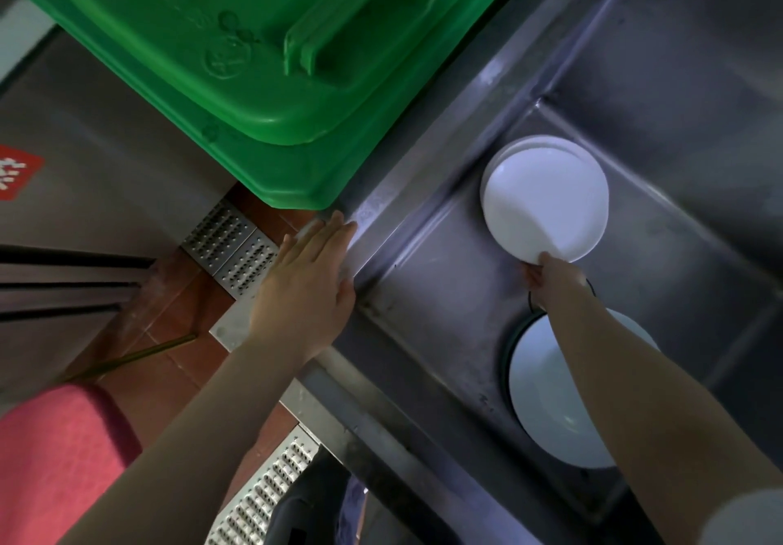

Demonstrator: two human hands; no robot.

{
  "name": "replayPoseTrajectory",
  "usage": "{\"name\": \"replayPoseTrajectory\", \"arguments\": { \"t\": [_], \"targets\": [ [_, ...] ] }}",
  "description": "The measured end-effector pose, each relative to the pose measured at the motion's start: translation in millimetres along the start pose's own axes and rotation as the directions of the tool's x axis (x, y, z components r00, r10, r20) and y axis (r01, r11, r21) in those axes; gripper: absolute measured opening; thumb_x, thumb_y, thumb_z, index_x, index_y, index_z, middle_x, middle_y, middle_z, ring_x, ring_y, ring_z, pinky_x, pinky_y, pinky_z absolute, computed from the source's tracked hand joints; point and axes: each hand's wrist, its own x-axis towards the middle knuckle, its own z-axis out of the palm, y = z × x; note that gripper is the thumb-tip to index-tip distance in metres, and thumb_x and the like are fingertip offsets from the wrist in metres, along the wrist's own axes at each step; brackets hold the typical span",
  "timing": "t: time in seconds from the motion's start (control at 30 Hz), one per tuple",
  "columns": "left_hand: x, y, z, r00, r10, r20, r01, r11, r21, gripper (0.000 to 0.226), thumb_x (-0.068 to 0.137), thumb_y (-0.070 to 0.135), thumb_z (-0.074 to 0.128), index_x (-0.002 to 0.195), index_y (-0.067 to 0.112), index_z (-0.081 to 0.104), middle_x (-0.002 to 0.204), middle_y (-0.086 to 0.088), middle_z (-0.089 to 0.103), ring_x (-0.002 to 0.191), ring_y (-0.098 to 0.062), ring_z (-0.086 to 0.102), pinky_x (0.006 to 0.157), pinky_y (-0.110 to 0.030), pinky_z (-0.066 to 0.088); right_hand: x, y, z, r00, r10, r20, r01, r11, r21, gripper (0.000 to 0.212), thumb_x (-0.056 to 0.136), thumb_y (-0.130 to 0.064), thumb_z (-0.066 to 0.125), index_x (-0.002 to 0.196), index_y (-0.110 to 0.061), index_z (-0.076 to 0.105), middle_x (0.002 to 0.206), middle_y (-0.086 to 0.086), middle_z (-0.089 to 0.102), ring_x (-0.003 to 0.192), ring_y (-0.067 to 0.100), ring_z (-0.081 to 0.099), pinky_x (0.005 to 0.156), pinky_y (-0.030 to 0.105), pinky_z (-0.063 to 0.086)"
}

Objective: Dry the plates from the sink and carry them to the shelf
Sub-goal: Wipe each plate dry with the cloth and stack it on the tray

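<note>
- At the steel sink (423, 290), the right hand (553, 275) reached down into the basin and pinched the near rim of a white plate (546, 205), thumb on top, fingers curled beneath.
- That plate sat tilted on top of a stack (500, 154) of more white plates at the far side of the basin; only the edges of the lower ones showed.
- Nearer, a second white plate (551, 396) lay in the basin, partly hidden under the right forearm, with a dark rim visible along its left edge.
- The left hand (305, 290) rested flat on the sink's left edge, fingers straight and together, holding nothing.
- A green bin (254, 57) stood left of the sink, at the far side.
- Perforated metal grates (231, 243) lay in the red tiled floor (178, 290) below.
</note>
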Motion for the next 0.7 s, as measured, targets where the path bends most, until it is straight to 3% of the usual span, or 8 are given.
{"name": "replayPoseTrajectory", "arguments": {
  "t": [0.13,0.23,0.37,0.43,0.5,0.57,0.7],
  "targets": [
    [7,1,-5,1.000,0.005,0.002,-0.005,0.999,0.035,0.059,0.085,0.009,0.058,0.142,0.010,0.043,0.148,-0.011,0.043,0.139,-0.027,0.038,0.116,-0.047,0.022,-10,3,-11,0.997,0.038,0.072,-0.043,0.996,0.074,0.032,0.094,-0.006,0.058,0.124,0.000,0.051,0.108,0.018,0.067,0.082,0.026,0.067,0.054,0.029,0.057],
    [7,5,-10,0.999,0.009,-0.043,-0.009,1.000,0.003,0.057,0.083,0.004,0.059,0.139,0.007,0.047,0.144,-0.014,0.048,0.135,-0.032,0.043,0.114,-0.043,0.021,-22,3,-23,0.995,0.026,0.100,-0.037,0.994,0.103,0.034,0.095,-0.005,0.055,0.128,-0.001,0.051,0.091,0.012,0.065,0.073,0.021,0.064,0.047,0.023,0.054],
    [2,13,-15,0.994,-0.029,-0.105,0.014,0.991,-0.137,0.053,0.086,0.005,0.058,0.137,0.015,0.050,0.143,-0.008,0.050,0.133,-0.034,0.045,0.105,-0.048,0.037,-40,3,-42,0.993,-0.027,0.115,0.018,0.997,0.079,0.027,0.094,-0.003,0.055,0.121,-0.005,0.054,0.088,0.011,0.065,0.060,0.017,0.064,0.043,0.019,0.050],
    [-1,14,-17,0.993,-0.028,-0.117,0.006,0.983,-0.184,0.050,0.087,0.006,0.058,0.135,0.019,0.052,0.141,-0.005,0.052,0.129,-0.030,0.049,0.100,-0.043,0.042,-53,2,-50,0.987,-0.068,0.143,0.059,0.996,0.067,0.027,0.093,-0.001,0.054,0.119,-0.008,0.054,0.093,0.010,0.066,0.064,0.017,0.065,0.045,0.020,0.051],
    [-1,15,-18,0.993,0.015,-0.115,-0.037,0.981,-0.188,0.047,0.086,0.004,0.059,0.131,0.017,0.056,0.135,-0.005,0.058,0.124,-0.027,0.053,0.099,-0.036,0.040,-69,1,-58,0.983,-0.116,0.143,0.110,0.993,0.047,0.024,0.092,-0.002,0.055,0.115,-0.010,0.055,0.093,0.010,0.067,0.071,0.019,0.066,0.049,0.021,0.054],
    [0,17,-21,0.993,0.024,-0.112,-0.045,0.981,-0.188,0.043,0.083,0.002,0.061,0.124,0.015,0.062,0.122,-0.007,0.065,0.113,-0.031,0.058,0.096,-0.039,0.043,-85,-1,-66,0.974,-0.176,0.145,0.172,0.984,0.036,0.021,0.092,-0.002,0.057,0.111,-0.008,0.058,0.091,0.010,0.068,0.071,0.019,0.067,0.052,0.022,0.055],
    [-1,20,-30,0.991,0.024,-0.135,-0.047,0.985,-0.165,0.029,0.085,0.015,0.059,0.110,0.027,0.065,0.099,0.001,0.069,0.093,-0.030,0.060,0.075,-0.036,0.047,-127,-9,-78,0.948,-0.284,0.141,0.290,0.957,-0.019,0.011,0.092,-0.004,0.057,0.103,-0.007,0.060,0.090,0.012,0.069,0.077,0.025,0.069,0.057,0.025,0.056]
  ]
}}
